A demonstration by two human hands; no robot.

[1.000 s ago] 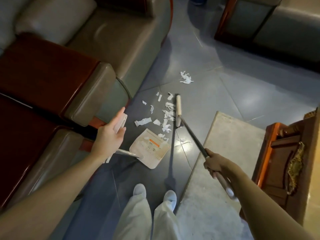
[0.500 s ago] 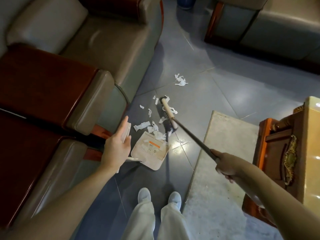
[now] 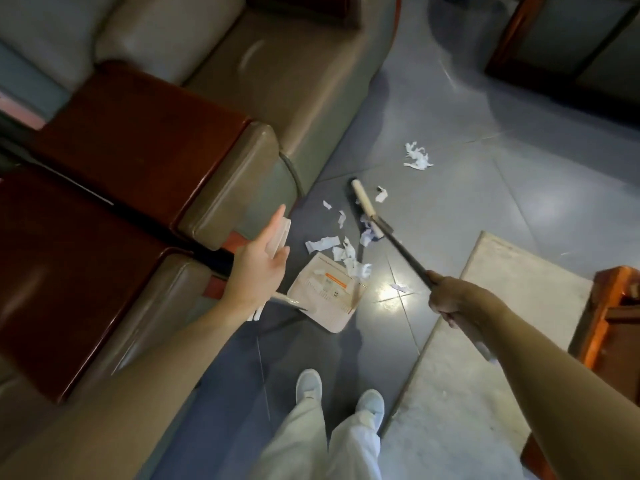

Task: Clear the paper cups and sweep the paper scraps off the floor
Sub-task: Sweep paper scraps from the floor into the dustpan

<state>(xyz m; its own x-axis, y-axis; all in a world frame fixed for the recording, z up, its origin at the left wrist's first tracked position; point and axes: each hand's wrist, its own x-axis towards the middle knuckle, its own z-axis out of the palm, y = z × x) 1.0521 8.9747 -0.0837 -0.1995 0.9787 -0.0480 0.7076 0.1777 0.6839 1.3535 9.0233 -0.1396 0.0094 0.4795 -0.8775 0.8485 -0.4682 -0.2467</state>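
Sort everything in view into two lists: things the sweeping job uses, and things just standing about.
In use: broom, dustpan, paper scraps, left hand, right hand.
Standing about: armchairs, rug, wooden cabinet.

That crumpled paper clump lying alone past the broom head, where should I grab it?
Pinch the crumpled paper clump across its bunched middle, coming straight down from above. It lies low on the floor with nothing around it, and its ragged edges look too thin to hold.

White torn paper scraps strewn on grey floor, thickest at lip of beige dustpan. Separate crumpled clump lies apart, beyond slanted broom.
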